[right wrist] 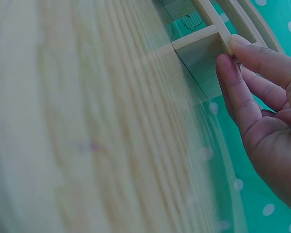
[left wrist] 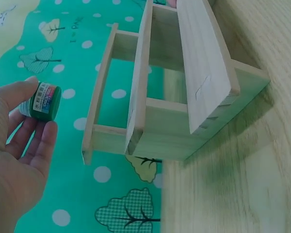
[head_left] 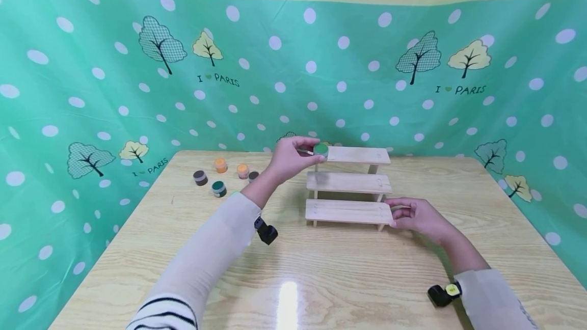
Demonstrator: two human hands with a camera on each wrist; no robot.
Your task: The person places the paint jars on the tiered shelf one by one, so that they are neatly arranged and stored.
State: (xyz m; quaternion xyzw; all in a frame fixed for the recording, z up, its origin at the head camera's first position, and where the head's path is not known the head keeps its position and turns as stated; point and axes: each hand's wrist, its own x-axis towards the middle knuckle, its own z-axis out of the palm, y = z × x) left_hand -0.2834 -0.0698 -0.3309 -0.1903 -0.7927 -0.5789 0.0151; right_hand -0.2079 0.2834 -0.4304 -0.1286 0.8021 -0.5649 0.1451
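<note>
A small paint jar (head_left: pixel 321 150) with a green lid is pinched between the thumb and fingers of my left hand (head_left: pixel 290 159), at the left end of a three-tier wooden stand's (head_left: pixel 348 182) top board. In the left wrist view the jar (left wrist: pixel 44 103) shows a printed label and is tilted, apart from the stand. My right hand (head_left: pixel 419 218) pinches the right end of the stand's lowest board. The right wrist view shows the thumb and fingertip of this hand (right wrist: pixel 269 109) on the board's edge.
Left of the stand on the wooden table (head_left: pixel 357 279) are a dark-lidded jar (head_left: pixel 199 177), a green-lidded jar (head_left: pixel 219 188), two orange-lidded jars (head_left: pixel 221 165) and another dark jar (head_left: pixel 253 176) partly behind my left arm. A green dotted cloth (head_left: pixel 293 55) hangs behind the table.
</note>
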